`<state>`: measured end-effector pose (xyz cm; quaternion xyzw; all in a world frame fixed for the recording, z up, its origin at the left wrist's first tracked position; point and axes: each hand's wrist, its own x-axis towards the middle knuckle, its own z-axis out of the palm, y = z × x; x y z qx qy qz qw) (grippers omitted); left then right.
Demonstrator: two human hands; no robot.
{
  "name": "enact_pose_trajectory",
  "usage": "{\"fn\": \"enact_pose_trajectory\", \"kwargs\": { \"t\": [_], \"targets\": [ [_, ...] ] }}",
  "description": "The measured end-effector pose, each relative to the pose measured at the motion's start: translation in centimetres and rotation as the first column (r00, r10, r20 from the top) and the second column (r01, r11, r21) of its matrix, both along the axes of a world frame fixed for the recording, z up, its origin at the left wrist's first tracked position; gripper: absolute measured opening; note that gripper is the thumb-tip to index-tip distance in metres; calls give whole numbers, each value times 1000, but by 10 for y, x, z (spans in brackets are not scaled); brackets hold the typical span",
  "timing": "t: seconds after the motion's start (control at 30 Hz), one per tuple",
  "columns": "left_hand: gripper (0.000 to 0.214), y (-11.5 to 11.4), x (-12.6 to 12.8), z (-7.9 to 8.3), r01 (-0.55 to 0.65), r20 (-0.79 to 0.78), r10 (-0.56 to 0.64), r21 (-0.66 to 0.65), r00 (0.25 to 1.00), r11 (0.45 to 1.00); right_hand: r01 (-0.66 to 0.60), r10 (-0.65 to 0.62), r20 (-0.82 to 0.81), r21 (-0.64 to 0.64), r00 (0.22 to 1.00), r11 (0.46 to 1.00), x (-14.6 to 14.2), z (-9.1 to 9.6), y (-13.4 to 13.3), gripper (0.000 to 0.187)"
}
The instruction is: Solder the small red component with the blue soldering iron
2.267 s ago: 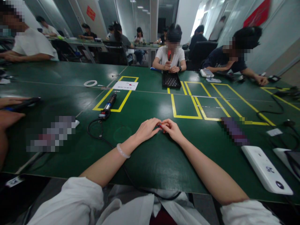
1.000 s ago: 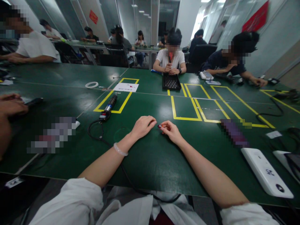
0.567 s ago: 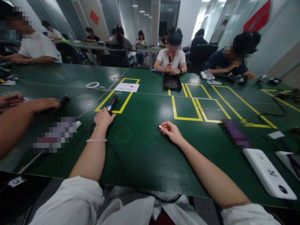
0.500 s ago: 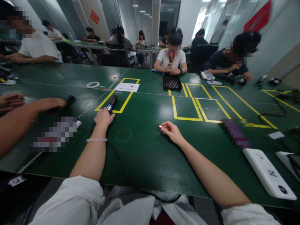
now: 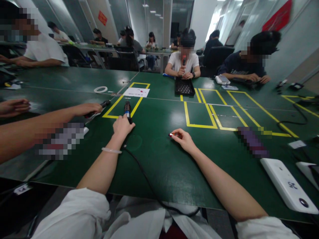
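My left hand (image 5: 123, 126) is closed over the rear of a black cylindrical tool (image 5: 127, 108) with a silver and blue band. The tool lies low over the green table, its front end pointing away from me. A black cable (image 5: 142, 169) runs from under that hand towards my lap. Further right, my right hand (image 5: 183, 138) pinches a tiny red and white piece (image 5: 170, 135) between thumb and fingertips, just above the table. The piece is too small to name.
A co-worker's hand (image 5: 92, 109) holds a dark object (image 5: 105, 103) to my left. Beyond lie a white card (image 5: 137, 92), yellow tape outlines (image 5: 201, 126) and a black tray (image 5: 184, 88) before another person. A white power bank (image 5: 286, 186) and a blurred phone (image 5: 253, 141) are at right.
My left hand has moved right with the black tool, which now points straighter ahead. The co-worker's hand at left has reached further right. My right hand has stayed put.
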<state>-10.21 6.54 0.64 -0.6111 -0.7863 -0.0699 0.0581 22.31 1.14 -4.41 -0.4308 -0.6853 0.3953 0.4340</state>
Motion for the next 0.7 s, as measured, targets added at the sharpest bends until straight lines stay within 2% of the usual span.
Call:
{"fn": "enact_pose_trajectory", "kwargs": {
  "t": [0.27,0.5,0.7],
  "targets": [
    [60,-29,59,5,259,-31,-260,-32,965,965,-12,12,26,-13,1000,1000,0,-4,1,27],
    [64,-54,111,-4,488,16,-488,-9,873,873,-40,40,1,-30,999,999,-1,-2,0,28],
    [64,-71,134,-5,614,94,-611,-8,786,789,-62,62,41,17,997,998,-2,-1,-3,21]
  ]
}}
